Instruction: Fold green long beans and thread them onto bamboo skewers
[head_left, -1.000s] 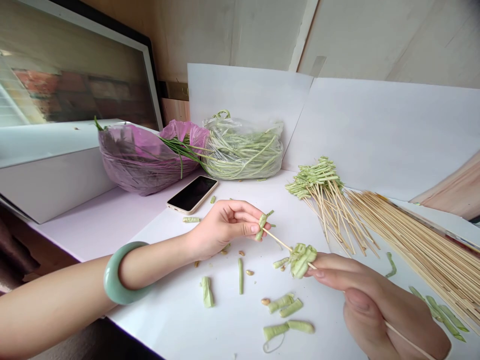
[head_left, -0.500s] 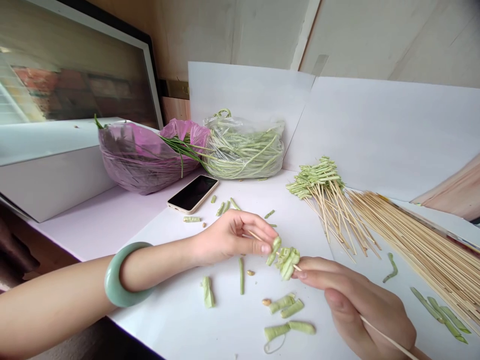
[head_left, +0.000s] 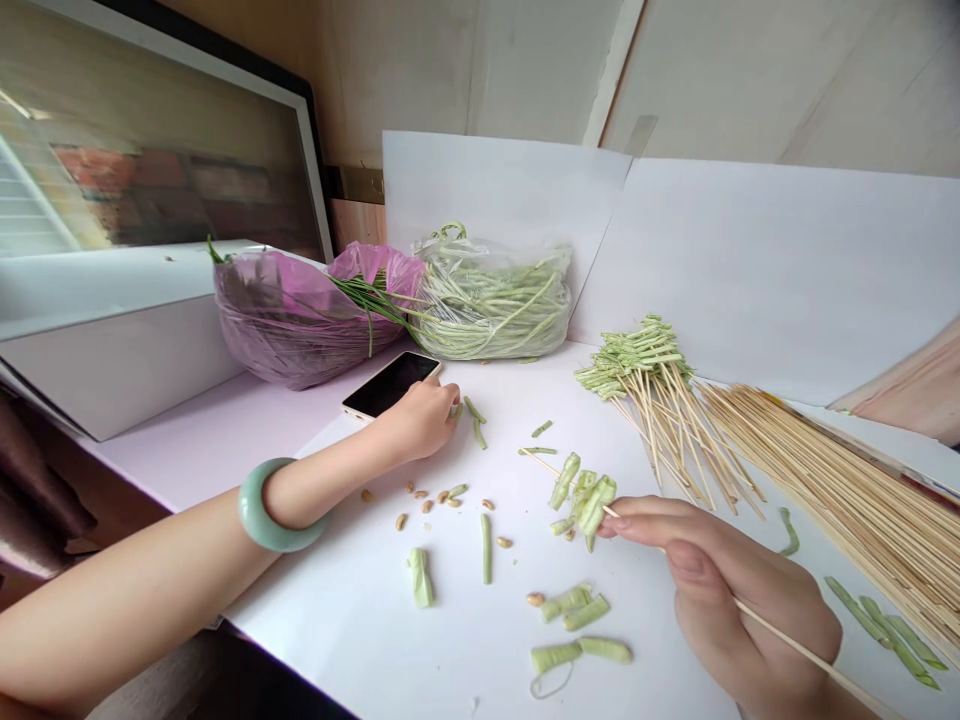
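Observation:
My right hand (head_left: 757, 590) is closed round a thin wooden skewer (head_left: 795, 640). Several pale green bean pieces (head_left: 592, 500) are threaded near its far end, and the bare tip pokes out beyond them. My left hand (head_left: 424, 415), with a jade-green bangle on the wrist, reaches beside the phone. Its fingers are pinched on a short bean piece (head_left: 456, 410), mostly hidden by them. Two more cut pieces (head_left: 478, 432) lie just right of those fingertips. Loose pieces (head_left: 568, 603) and brown seeds (head_left: 453, 502) are scattered over the white surface nearer me.
A phone (head_left: 375, 388) lies behind my left hand. At the back stand a purple bag (head_left: 292, 320) and a clear bag of long beans (head_left: 495, 305). Filled skewers (head_left: 637, 360) are piled at right, beside many bare skewers (head_left: 825, 470). White boards (head_left: 750, 270) stand behind.
My left hand has let go of the skewer and moved back and left to the cut bean pieces by the phone. My right hand still holds the skewer, shifted slightly right.

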